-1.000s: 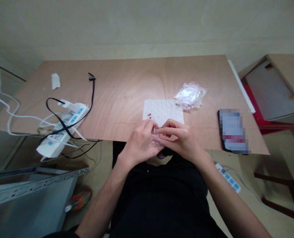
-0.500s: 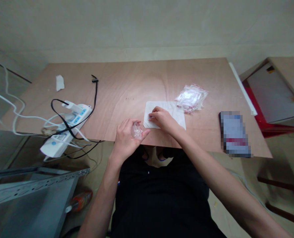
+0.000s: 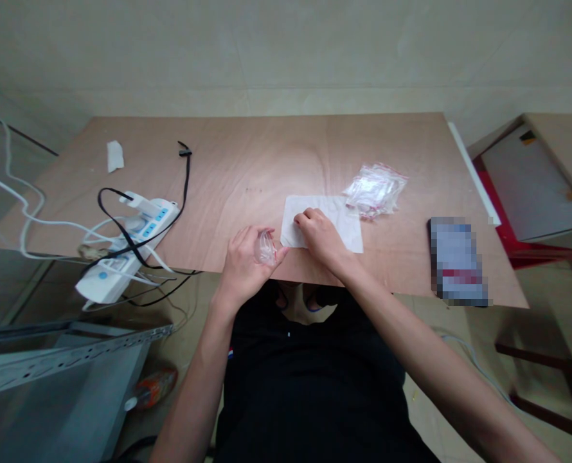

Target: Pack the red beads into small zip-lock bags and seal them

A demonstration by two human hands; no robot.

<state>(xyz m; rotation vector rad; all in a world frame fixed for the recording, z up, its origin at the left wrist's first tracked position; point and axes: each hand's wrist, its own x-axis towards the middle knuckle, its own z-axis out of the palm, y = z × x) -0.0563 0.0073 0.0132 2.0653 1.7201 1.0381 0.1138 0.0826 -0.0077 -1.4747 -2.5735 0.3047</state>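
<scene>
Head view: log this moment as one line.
left hand: holds red-edged clear plastic bag; right hand: bunched over white sheet, contents unclear; pile of clear bags: at sheet's far-right corner; phone: on table, right side

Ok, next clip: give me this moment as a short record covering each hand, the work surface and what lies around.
Left hand: the left hand holds a small clear bag near the table's front edge
Right hand: the right hand is over the white sheet, fingers bunched; anything between them is too small to tell
Surface: wooden table
Beyond the sheet, to the right: pile of clear bags
Far right: phone, screen pixelated
Left side: power strip with cables
</scene>
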